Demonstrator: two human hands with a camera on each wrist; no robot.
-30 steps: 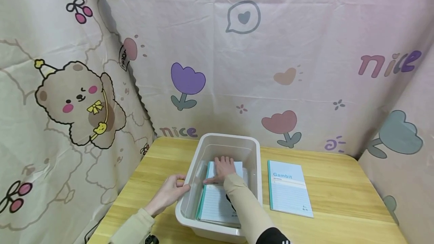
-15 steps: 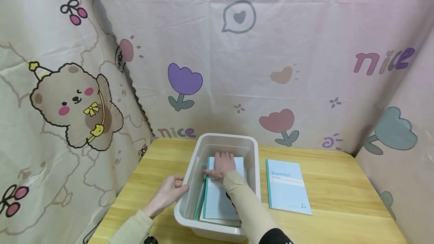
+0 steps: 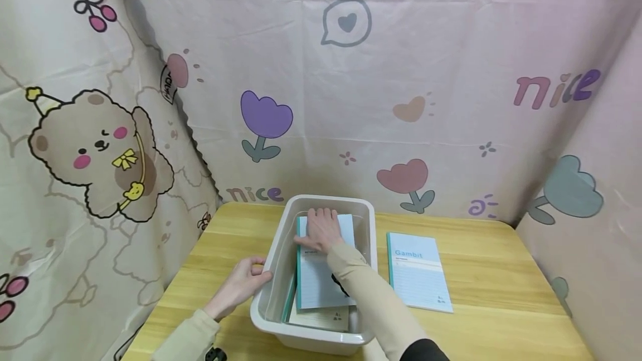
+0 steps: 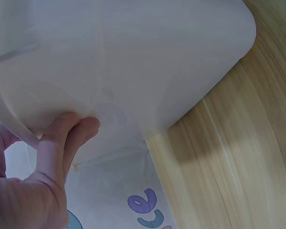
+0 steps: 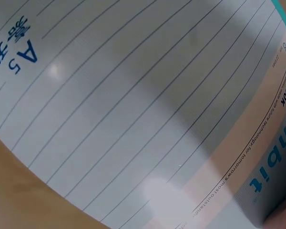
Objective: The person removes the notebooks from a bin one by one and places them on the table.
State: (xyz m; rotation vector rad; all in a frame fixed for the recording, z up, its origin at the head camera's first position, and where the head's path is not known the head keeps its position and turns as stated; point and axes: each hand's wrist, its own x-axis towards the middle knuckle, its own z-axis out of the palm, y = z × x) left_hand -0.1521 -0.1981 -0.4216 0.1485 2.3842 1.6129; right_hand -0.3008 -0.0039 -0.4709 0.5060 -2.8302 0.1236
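Note:
My left hand (image 3: 239,288) pinches the left rim of a white plastic bin (image 3: 306,333). In the left wrist view, the fingers of the left hand (image 4: 43,171) lie against the outer wall of the bin (image 4: 157,57). Inside the bin, my right hand (image 3: 321,232) grips a light-blue notebook (image 3: 321,283) across its upper part, thumb at its teal spine. Beneath it lies a cream-covered notebook (image 3: 321,318), partly hidden. Up close in the right wrist view, the held notebook (image 5: 133,105) looks bowed, with a bit of the right hand (image 5: 282,217) at the corner.
Another blue Gambit notebook (image 3: 421,283) lies on the wooden table (image 3: 501,294), right of the bin. A printed cloth (image 3: 441,43) hangs behind the table and down both sides. A small black object (image 3: 215,354) shows at the bottom edge by the left sleeve.
My right hand has shifted the blue notebook toward the bin's far end, away from the notebook below, uncovering more of the cream cover. The left hand stays on the rim.

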